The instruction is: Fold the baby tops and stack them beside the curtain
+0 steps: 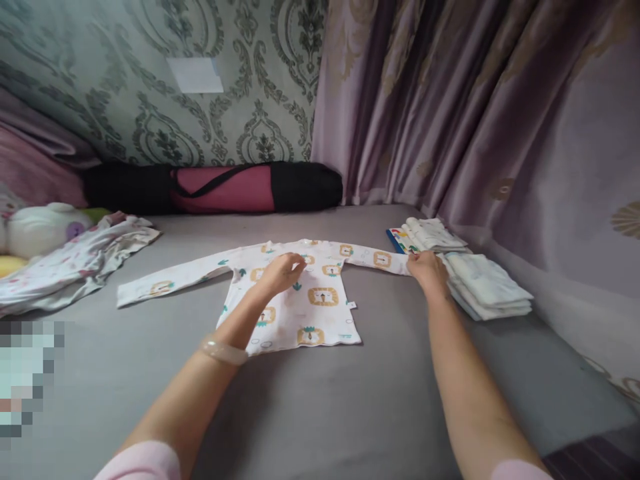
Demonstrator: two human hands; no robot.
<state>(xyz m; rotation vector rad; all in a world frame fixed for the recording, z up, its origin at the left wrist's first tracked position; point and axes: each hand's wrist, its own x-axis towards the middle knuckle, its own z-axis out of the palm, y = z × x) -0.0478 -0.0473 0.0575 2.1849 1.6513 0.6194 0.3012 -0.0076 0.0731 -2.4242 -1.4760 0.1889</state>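
A small white long-sleeved shirt [285, 303] with a tan lion-face print and green leaves lies spread flat on the grey bed sheet. Its sleeves reach out to both sides, and its hem faces me. My right hand [429, 272] has its fingers closed on the cuff of the right-side sleeve. Over the chest of the shirt is my left hand [285, 273], fingers curled together, with no cloth visible in them. A pale bangle [223, 351] circles my left wrist. The left-side sleeve lies stretched out and untouched.
Folded clothes [487, 283] are stacked just beyond my right hand, beside a colourful book-like item [400, 241]. Crumpled clothing [75, 260] and a plush toy [37, 230] lie at the left. A long black and maroon bag [225, 189] rests against the wall; curtains [465, 100] hang at right.
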